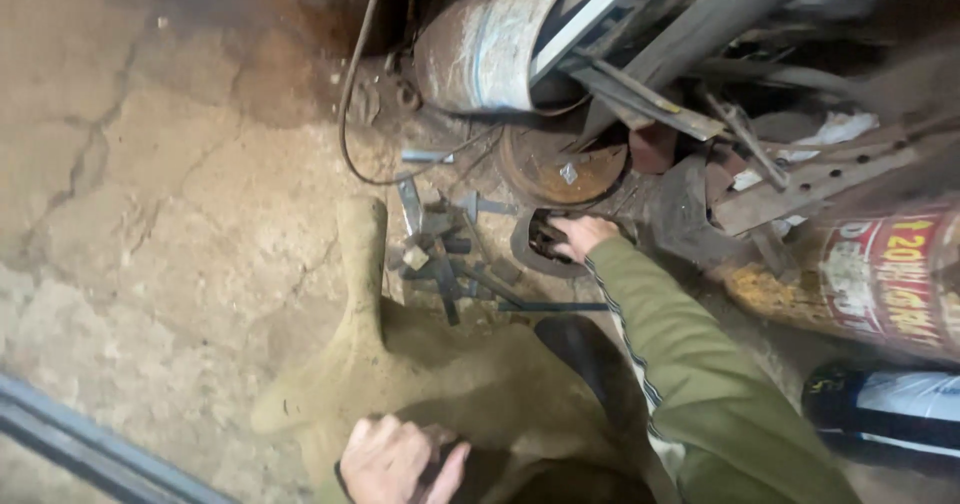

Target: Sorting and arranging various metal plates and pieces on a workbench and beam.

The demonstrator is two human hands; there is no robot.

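My right hand point(580, 234), in an olive-green sleeve, reaches forward into a dark curved metal piece point(527, 249) on the floor and closes on a small dark object there; what it is I cannot tell. My left hand point(395, 461) is near the bottom edge, fingers curled around a dark thing and the edge of a dusty tan sack point(420, 374). Between the hands lies a scatter of short flat metal strips point(445, 254).
A rusty round disc point(565, 169) and a dented metal drum point(485, 44) lie beyond the strips. Angle irons and perforated bars point(800, 189) pile up at right, beside a red and white can point(890, 274). A cable point(350, 94) loops over cracked concrete floor point(150, 194).
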